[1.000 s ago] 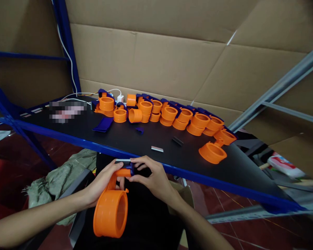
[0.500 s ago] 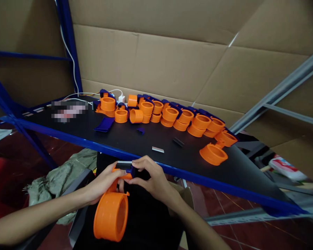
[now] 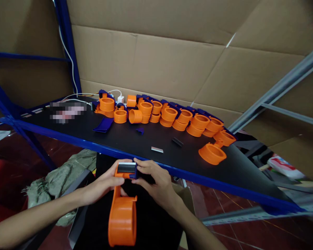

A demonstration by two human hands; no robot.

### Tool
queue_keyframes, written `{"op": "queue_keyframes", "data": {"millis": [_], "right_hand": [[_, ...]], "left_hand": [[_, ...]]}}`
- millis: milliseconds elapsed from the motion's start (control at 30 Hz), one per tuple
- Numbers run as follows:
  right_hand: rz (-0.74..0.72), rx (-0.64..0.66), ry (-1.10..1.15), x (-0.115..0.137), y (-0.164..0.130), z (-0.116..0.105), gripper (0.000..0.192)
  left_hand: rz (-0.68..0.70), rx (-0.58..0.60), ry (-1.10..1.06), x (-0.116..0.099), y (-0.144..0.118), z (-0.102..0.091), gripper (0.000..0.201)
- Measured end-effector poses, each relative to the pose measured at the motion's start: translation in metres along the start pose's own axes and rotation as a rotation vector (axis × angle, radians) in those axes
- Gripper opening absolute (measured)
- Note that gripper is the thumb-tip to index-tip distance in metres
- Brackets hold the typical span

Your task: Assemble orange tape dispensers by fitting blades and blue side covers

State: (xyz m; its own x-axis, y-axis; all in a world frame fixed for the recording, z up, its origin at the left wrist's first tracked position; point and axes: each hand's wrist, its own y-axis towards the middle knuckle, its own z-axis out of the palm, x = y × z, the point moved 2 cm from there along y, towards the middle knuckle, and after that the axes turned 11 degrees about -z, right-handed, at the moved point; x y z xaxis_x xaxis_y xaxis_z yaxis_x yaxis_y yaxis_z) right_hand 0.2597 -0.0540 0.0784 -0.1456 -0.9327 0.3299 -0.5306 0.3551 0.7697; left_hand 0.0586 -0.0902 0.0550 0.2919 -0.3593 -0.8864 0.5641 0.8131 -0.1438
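I see both hands low in the head view, just in front of the blue front edge of the black shelf [image 3: 135, 139], and together they hold one orange tape dispenser [image 3: 122, 211]. My left hand [image 3: 104, 183] comes in from the lower left and its fingers are curled shut around the neck of the dispenser, just under the head. My right hand [image 3: 156, 180] comes in from the lower right; its thumb and fingertips [image 3: 139, 163] pinch the right side of the head, where a dark blue piece sits against the orange. The head carries a toothed blade [image 3: 126, 164] along its top edge, facing the shelf, with a dark panel just below it. The round drum of the dispenser hangs down between my forearms, seen nearly edge on, over something dark that I cannot make out. On the shelf, well apart from my hands, a row of finished dispensers [image 3: 169, 114] in orange and blue runs along the cardboard wall [image 3: 156, 66]. One orange body [image 3: 211, 152] lies alone nearer the front on the right. A small silver strip [image 3: 157, 149] and a small black piece [image 3: 177, 141] lie loose between the row and my hands, and a flat blue part [image 3: 103, 124] lies to the left. A white cable [image 3: 67, 59] runs down the blue post to a white plug [image 3: 120, 99] at the back.
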Motion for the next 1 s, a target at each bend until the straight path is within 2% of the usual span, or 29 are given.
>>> {"op": "queue_keyframes", "data": {"millis": [100, 200, 300, 433, 533, 600, 700, 767, 833, 867, 933, 1000], "right_hand": [[0.046, -0.03, 0.054, -0.002, 0.002, -0.006, 0.031], [0.053, 0.038, 0.044, 0.003, 0.007, -0.015, 0.03], [0.11, 0.141, 0.043, 0.011, 0.011, -0.026, 0.022], [0.236, 0.105, 0.038, 0.027, 0.01, -0.036, 0.027], [0.195, 0.297, -0.03, 0.042, 0.009, -0.026, 0.028], [0.169, 0.363, -0.098, 0.045, 0.01, -0.015, 0.019], [0.192, 0.251, -0.06, 0.036, 0.018, -0.005, 0.01], [0.284, 0.148, 0.131, 0.025, 0.027, -0.001, 0.011], [0.414, 0.126, 0.41, 0.014, 0.036, 0.005, 0.019], [0.468, 0.178, 0.549, 0.01, 0.04, 0.009, 0.024], [0.509, 0.372, 0.727, 0.003, 0.05, 0.014, 0.031], [0.422, 0.6, 0.726, -0.005, 0.065, 0.013, 0.028]], "left_hand": [[0.012, 0.128, -0.156, -0.007, 0.001, 0.002, 0.044], [0.035, 0.137, -0.157, -0.007, 0.003, 0.002, 0.05], [0.088, 0.043, -0.14, -0.006, 0.006, -0.004, 0.055], [0.147, -0.15, -0.084, -0.009, 0.007, -0.01, 0.047], [0.18, -0.224, -0.036, -0.012, 0.006, -0.011, 0.045], [0.19, -0.269, -0.041, -0.012, 0.004, -0.011, 0.044], [0.241, -0.284, -0.132, -0.015, 0.002, -0.014, 0.04], [0.308, -0.211, -0.209, -0.019, 0.001, -0.016, 0.048], [0.347, -0.142, -0.257, -0.022, 0.0, -0.018, 0.056], [0.34, -0.115, -0.269, -0.022, 0.0, -0.02, 0.059], [0.285, -0.06, -0.286, -0.02, -0.001, -0.024, 0.065], [0.225, 0.002, -0.304, -0.018, -0.001, -0.03, 0.074]]}}
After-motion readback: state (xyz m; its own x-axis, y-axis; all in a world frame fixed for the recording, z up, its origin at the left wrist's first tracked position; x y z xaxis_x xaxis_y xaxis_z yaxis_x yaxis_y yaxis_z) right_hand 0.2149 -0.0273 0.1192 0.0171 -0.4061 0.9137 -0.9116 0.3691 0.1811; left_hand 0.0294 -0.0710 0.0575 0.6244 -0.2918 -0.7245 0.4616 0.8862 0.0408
